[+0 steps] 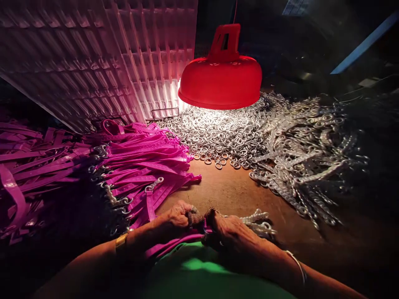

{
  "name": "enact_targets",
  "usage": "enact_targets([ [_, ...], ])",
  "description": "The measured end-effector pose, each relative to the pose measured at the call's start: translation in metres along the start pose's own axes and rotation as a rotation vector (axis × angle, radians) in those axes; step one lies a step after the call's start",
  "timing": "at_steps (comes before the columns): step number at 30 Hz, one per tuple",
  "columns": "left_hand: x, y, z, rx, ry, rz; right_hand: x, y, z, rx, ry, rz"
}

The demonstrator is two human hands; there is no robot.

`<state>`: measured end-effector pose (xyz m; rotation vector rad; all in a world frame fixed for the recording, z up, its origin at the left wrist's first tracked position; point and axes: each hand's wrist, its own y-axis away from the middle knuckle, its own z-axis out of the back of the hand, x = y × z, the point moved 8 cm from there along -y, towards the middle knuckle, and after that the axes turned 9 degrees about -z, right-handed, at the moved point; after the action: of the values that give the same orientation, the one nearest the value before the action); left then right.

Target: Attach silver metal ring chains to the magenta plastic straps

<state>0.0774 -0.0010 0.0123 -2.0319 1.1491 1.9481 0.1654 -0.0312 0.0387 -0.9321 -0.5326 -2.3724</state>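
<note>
My left hand and my right hand meet at the table's near edge, fingers curled in and brownish wraps on some fingertips. Both are closed on a magenta strap, whose end shows between them and whose length trails left over a green garment. A small ring-like piece at that end is too dark to make out. Short silver chains stick out behind my right hand; whether it holds them I cannot tell. Just beyond my left hand, a loose strap ends in a short silver chain.
A magenta strap pile with metal ends lies left, and more straps farther left. Silver rings are heaped at the back, chain pieces at right. A red lamp hangs low before a corrugated panel.
</note>
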Motion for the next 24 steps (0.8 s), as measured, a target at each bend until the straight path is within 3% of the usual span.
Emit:
enact_targets([
  [3,0.027,0.007,-0.007,0.062,-0.035,0.005,-0.006,0.008,-0.013,0.012,-0.105,0.005],
  [5,0.039,0.014,-0.013,0.088,-0.002,-0.002,-0.018,0.011,-0.021,-0.022,-0.230,-0.082],
  [9,0.049,0.029,-0.026,0.113,0.106,0.013,-0.049,0.025,-0.043,-0.035,-0.520,-0.400],
  [12,0.047,0.036,-0.032,0.063,0.213,0.006,-0.053,0.037,-0.052,-0.010,-0.570,-0.499],
  [16,0.037,0.043,-0.036,-0.039,0.313,-0.025,-0.039,0.034,-0.045,0.002,-0.481,-0.425],
  [21,0.035,0.040,-0.036,-0.061,0.235,-0.008,-0.021,0.020,-0.048,0.098,-0.337,-0.191],
  [24,0.038,0.034,-0.034,-0.026,0.215,-0.009,-0.019,0.017,-0.053,0.189,-0.305,-0.182],
])
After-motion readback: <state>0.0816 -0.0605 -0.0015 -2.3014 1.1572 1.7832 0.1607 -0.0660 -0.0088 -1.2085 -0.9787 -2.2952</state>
